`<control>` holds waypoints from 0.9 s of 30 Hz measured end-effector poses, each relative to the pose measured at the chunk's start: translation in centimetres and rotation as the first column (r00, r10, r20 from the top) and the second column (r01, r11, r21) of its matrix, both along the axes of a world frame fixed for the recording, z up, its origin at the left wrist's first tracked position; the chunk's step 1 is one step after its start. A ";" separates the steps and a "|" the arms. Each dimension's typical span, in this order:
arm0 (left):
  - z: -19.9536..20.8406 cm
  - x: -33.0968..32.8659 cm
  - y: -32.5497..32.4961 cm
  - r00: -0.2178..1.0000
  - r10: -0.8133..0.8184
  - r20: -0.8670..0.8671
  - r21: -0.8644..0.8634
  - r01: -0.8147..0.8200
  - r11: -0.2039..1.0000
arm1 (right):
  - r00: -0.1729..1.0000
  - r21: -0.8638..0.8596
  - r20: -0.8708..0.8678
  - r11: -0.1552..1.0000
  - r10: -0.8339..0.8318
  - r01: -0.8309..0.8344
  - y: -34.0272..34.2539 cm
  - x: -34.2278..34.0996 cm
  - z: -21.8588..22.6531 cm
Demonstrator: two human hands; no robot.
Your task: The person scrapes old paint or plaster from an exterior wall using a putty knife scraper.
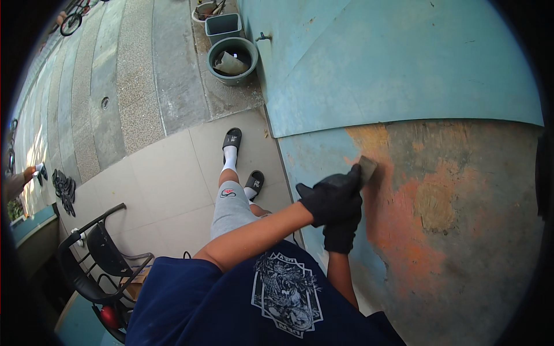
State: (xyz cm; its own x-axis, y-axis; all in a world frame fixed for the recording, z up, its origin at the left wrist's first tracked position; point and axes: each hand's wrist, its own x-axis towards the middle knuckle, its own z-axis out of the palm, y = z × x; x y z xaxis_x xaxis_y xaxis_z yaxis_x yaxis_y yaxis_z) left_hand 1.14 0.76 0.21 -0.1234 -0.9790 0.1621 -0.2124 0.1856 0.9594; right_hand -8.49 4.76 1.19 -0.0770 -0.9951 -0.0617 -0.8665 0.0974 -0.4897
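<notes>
Both my hands wear black gloves and are close together at the wall on my right. My left hand is closed and reaches across, over my right hand. Out past the gloved fingers sticks the flat, grey-brown rectangular blade of a scraper, its edge against the wall; its handle is hidden in the gloves. My right hand is closed beneath the left, its fingers mostly covered. Around the blade, the wall's patch shows orange and bare grey where the light blue paint is gone.
Light blue paint covers the wall above a raised edge. A tap juts out near a round grey tub and a square bin. Left stand a black chair and dark sandals. Another person's hand shows at the far left.
</notes>
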 end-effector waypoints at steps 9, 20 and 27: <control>-0.5 0.5 -0.9 0.998 0.016 0.066 0.005 -0.016 1.000 | 0.993 -0.117 -0.039 0.987 0.108 -0.112 -1.1 -0.6 -2.1; 0.0 1.4 -1.5 0.999 0.040 0.031 -0.017 -0.040 0.999 | 0.974 -0.111 0.218 0.993 0.054 -0.030 -1.2 0.3 -1.6; 0.3 2.1 -3.0 0.996 0.051 0.074 0.083 -0.057 0.995 | 0.992 -0.011 0.105 0.998 0.064 -0.063 -1.7 -0.4 -2.8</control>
